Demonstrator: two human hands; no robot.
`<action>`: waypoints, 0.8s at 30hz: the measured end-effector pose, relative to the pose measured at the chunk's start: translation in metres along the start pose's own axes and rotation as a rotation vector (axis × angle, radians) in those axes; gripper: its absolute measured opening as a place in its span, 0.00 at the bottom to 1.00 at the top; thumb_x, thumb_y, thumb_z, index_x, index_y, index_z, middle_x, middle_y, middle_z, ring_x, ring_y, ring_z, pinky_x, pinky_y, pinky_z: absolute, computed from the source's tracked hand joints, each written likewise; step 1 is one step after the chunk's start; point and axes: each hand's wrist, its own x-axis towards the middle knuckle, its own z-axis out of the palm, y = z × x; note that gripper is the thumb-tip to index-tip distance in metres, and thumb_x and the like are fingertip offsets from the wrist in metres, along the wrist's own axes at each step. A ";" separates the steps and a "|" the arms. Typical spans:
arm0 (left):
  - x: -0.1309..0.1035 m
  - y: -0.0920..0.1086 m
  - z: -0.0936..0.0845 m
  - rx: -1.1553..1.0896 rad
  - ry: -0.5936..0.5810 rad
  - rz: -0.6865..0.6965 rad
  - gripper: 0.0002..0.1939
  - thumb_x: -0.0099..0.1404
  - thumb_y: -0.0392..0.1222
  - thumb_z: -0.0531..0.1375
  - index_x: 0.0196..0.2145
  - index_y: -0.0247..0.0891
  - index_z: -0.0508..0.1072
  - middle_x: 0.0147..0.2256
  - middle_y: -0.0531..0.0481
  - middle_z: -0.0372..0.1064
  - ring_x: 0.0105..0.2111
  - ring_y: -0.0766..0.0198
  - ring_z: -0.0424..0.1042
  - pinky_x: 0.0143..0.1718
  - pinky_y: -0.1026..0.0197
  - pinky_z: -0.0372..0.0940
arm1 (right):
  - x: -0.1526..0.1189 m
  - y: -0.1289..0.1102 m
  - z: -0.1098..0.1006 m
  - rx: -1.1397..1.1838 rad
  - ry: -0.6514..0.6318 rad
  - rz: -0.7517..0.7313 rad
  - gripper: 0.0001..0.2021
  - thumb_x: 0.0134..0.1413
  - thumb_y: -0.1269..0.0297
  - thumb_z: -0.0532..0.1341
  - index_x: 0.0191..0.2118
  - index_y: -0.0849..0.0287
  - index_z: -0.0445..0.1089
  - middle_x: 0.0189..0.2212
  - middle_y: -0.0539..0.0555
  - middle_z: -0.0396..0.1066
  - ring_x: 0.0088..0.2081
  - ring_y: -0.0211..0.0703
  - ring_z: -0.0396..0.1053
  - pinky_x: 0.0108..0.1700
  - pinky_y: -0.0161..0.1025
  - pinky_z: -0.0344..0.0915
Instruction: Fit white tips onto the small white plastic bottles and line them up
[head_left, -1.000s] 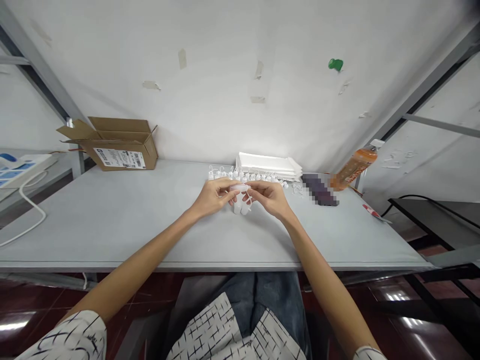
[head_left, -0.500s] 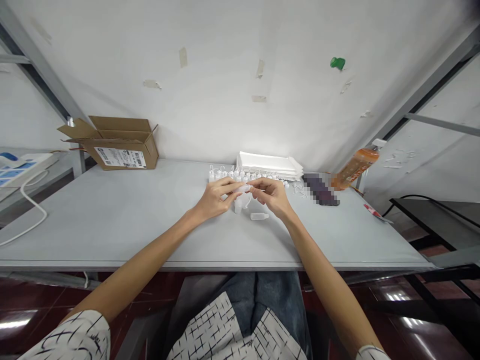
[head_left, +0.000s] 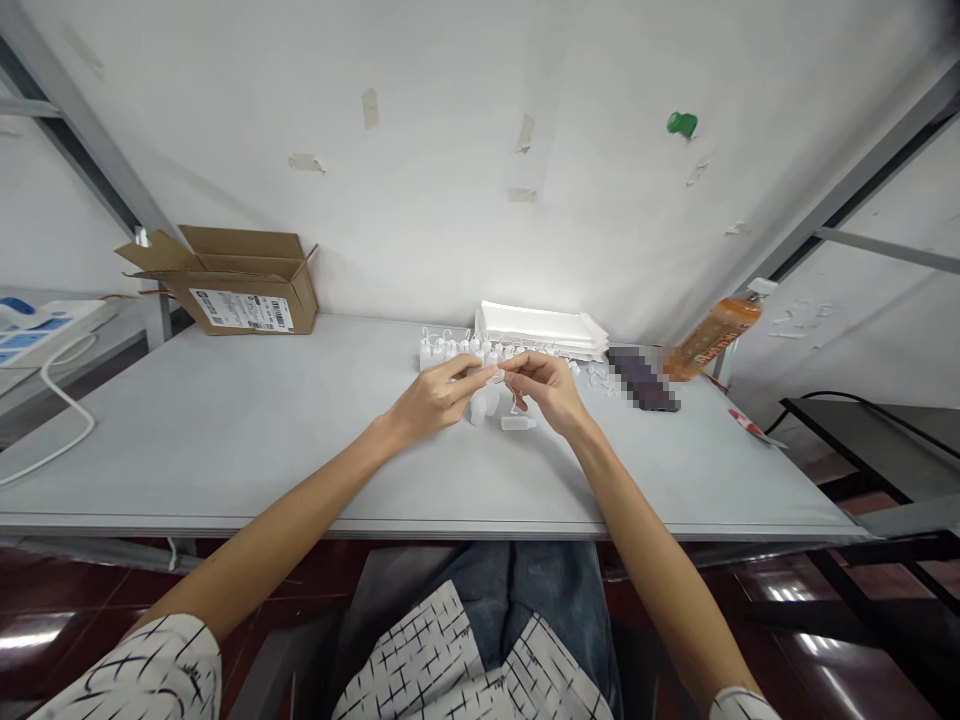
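Note:
Fingertips of my left hand (head_left: 444,392) and my right hand (head_left: 546,388) meet over the grey table. Between them is a small translucent white piece (head_left: 496,376), pinched by both hands; its shape is mostly covered by the fingers. A thin white strand hangs below my right fingers. Just under the hands, a clear small bottle (head_left: 478,407) stands on the table, and another small bottle (head_left: 517,423) lies on its side. Several small white bottles with looped caps (head_left: 450,348) stand in rows behind my hands.
White stacked trays (head_left: 540,326) lie against the wall. To their right are a dark phone (head_left: 646,380) and a tilted orange drink bottle (head_left: 716,335). An open cardboard box (head_left: 244,295) sits at the back left. Small white loops (head_left: 601,377) lie beside the phone.
The left fingers have closed further over the small piece and moved slightly right. A strand now hangs beneath the right fingers. The view has shifted slightly.

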 end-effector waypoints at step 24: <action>0.005 0.005 0.000 -0.205 0.024 -0.270 0.12 0.71 0.44 0.58 0.45 0.37 0.77 0.34 0.48 0.73 0.27 0.70 0.68 0.26 0.68 0.64 | -0.004 -0.008 0.003 -0.080 -0.031 -0.014 0.14 0.50 0.56 0.70 0.37 0.61 0.77 0.26 0.52 0.72 0.26 0.40 0.71 0.22 0.37 0.69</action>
